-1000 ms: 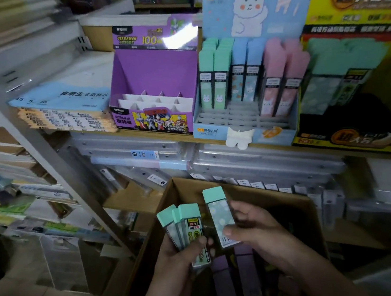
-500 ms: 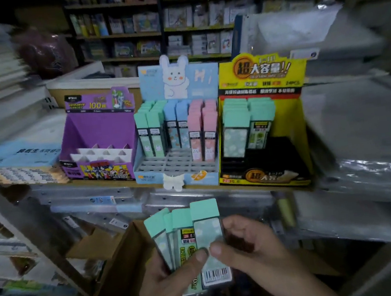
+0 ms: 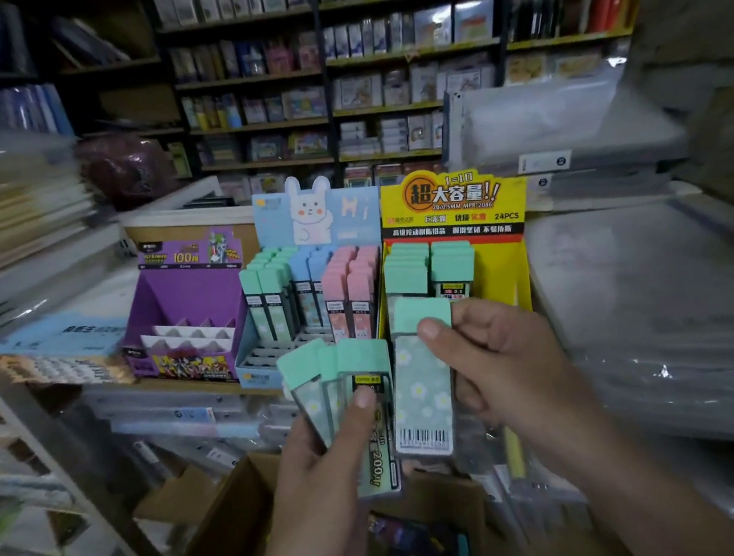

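Note:
My left hand (image 3: 317, 480) grips a fanned bunch of green-capped lead cases (image 3: 345, 374), thumb pressed across their fronts. My right hand (image 3: 502, 362) pinches a single green-capped lead case (image 3: 421, 382) with a daisy pattern and a barcode, held upright just right of the bunch. Behind it on the shelf stands a yellow display box (image 3: 501, 269) holding more green-capped cases in two rows. The single case overlaps the lower front of that box.
A blue rabbit display box (image 3: 272, 355) with green, blue and pink cases and a purple display box (image 3: 190, 296) stand left of the yellow one. An open cardboard carton (image 3: 214, 550) sits below my hands. Plastic-wrapped stacks (image 3: 657, 295) fill the right shelf; stocked shelves line the back.
My right hand lifted the single case away from the bunch, up and right toward the yellow box. Both hands rose. The camera tilted up, so the back shelves came into view.

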`<action>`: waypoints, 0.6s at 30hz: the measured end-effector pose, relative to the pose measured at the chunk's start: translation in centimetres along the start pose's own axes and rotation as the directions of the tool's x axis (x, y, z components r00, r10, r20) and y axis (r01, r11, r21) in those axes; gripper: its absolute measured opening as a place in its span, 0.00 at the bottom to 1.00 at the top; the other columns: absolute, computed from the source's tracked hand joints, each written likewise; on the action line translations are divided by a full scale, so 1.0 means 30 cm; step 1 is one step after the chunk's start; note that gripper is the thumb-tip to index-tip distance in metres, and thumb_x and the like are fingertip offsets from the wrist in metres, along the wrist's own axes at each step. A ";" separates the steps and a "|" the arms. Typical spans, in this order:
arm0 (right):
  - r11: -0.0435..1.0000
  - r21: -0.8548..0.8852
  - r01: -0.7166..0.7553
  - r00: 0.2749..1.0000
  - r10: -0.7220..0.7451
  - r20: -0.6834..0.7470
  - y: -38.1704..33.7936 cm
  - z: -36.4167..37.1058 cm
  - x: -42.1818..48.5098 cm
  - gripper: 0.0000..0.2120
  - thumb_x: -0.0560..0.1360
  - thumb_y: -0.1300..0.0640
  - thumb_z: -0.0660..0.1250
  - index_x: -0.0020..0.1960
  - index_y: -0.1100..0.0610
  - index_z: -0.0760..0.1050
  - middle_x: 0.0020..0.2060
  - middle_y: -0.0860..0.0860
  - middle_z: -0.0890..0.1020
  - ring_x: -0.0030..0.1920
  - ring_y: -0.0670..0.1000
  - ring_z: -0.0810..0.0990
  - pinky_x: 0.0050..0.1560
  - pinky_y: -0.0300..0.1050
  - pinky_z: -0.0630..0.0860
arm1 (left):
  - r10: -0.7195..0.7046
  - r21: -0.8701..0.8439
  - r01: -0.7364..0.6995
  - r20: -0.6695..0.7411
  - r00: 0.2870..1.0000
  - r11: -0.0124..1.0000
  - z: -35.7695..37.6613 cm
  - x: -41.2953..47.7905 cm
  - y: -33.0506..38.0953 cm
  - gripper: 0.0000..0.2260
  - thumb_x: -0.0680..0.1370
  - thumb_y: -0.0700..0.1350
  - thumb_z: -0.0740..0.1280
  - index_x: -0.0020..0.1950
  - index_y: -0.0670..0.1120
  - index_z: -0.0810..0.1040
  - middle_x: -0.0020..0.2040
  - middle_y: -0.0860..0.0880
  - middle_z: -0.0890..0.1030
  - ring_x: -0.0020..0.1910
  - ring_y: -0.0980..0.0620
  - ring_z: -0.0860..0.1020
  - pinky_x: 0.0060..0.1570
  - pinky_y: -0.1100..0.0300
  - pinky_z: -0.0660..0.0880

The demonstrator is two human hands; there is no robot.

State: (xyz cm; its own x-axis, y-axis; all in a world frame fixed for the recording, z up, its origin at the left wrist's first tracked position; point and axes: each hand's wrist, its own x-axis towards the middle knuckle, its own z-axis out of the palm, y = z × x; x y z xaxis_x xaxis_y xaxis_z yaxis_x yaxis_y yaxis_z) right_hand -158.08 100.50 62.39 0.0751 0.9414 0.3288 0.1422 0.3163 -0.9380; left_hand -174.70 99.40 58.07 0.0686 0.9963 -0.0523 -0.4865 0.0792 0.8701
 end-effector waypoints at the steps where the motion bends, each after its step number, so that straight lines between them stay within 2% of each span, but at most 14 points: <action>1: 1.000 -0.005 0.026 0.999 -0.026 -0.028 -0.013 -0.009 0.015 0.08 0.79 0.52 0.69 0.42 0.47 0.82 0.25 0.44 0.79 0.21 0.42 0.69 0.22 0.33 0.64 | 0.009 0.003 -0.009 -0.023 1.000 1.000 0.004 0.006 0.007 0.17 0.72 0.48 0.73 0.61 0.47 0.83 0.51 0.42 0.87 0.44 0.45 0.87 0.38 0.51 0.82; 2: 0.998 -0.019 0.056 0.997 -0.057 -0.057 -0.025 -0.018 0.031 0.07 0.79 0.53 0.69 0.43 0.49 0.81 0.24 0.45 0.79 0.20 0.43 0.68 0.22 0.33 0.64 | 0.013 0.009 -0.013 -0.039 0.999 1.000 0.005 0.012 0.014 0.17 0.73 0.49 0.72 0.60 0.45 0.83 0.48 0.40 0.87 0.39 0.45 0.86 0.33 0.54 0.80; 4: 0.990 -0.074 0.120 0.985 -0.128 -0.112 -0.045 -0.034 0.065 0.07 0.79 0.54 0.68 0.42 0.51 0.80 0.23 0.49 0.77 0.20 0.44 0.69 0.21 0.36 0.65 | 0.010 0.006 -0.010 -0.044 0.999 1.000 0.003 0.022 0.026 0.19 0.72 0.50 0.72 0.59 0.41 0.82 0.43 0.36 0.85 0.34 0.44 0.83 0.28 0.56 0.78; 8: 0.968 -0.167 0.185 0.963 -0.213 -0.167 -0.046 -0.046 0.138 0.11 0.80 0.57 0.66 0.39 0.48 0.74 0.27 0.50 0.79 0.23 0.47 0.75 0.25 0.36 0.71 | -0.005 -0.033 0.004 -0.027 1.000 0.999 -0.006 0.046 0.038 0.21 0.71 0.52 0.72 0.57 0.39 0.82 0.42 0.34 0.84 0.33 0.43 0.82 0.28 0.55 0.78; 10: 0.964 -0.204 0.171 0.965 -0.206 -0.164 -0.025 -0.043 0.167 0.10 0.80 0.58 0.66 0.41 0.51 0.72 0.30 0.53 0.79 0.28 0.53 0.79 0.28 0.40 0.76 | -0.011 -0.043 0.010 -0.016 1.000 0.999 -0.014 0.055 0.040 0.21 0.71 0.53 0.72 0.55 0.38 0.82 0.42 0.34 0.84 0.33 0.43 0.82 0.27 0.55 0.78; 12: 0.959 -0.226 0.171 0.966 -0.208 -0.152 0.001 -0.039 0.185 0.09 0.80 0.60 0.66 0.43 0.50 0.73 0.32 0.54 0.79 0.33 0.56 0.81 0.32 0.45 0.81 | -0.022 -0.066 0.021 -0.006 1.000 0.998 -0.024 0.060 0.044 0.21 0.70 0.51 0.73 0.55 0.38 0.81 0.42 0.33 0.83 0.33 0.43 0.82 0.27 0.55 0.78; 15: 0.958 -0.231 0.169 0.968 -0.205 -0.144 0.034 -0.030 0.196 0.08 0.80 0.60 0.67 0.48 0.47 0.75 0.33 0.50 0.82 0.34 0.53 0.82 0.33 0.42 0.81 | -0.013 -0.102 0.012 -0.007 1.000 0.995 -0.043 0.072 0.052 0.21 0.68 0.50 0.74 0.55 0.38 0.81 0.42 0.32 0.83 0.33 0.41 0.82 0.27 0.54 0.78; 18: 0.965 -0.232 0.127 0.973 -0.167 -0.160 0.066 -0.022 0.206 0.07 0.80 0.60 0.67 0.52 0.49 0.74 0.34 0.49 0.83 0.34 0.49 0.83 0.34 0.41 0.81 | 0.002 -0.102 -0.003 -0.008 1.000 0.995 -0.060 0.084 0.053 0.21 0.68 0.50 0.74 0.56 0.38 0.81 0.43 0.31 0.83 0.33 0.40 0.82 0.27 0.53 0.78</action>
State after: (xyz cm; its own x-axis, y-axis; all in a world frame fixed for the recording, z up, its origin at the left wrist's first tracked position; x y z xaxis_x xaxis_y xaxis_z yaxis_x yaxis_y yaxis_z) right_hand -156.67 106.86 62.62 0.2077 0.8444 0.4938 0.3752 0.3974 -0.8375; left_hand -176.87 102.10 58.43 0.0610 0.9967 -0.0544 -0.5731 0.0796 0.8156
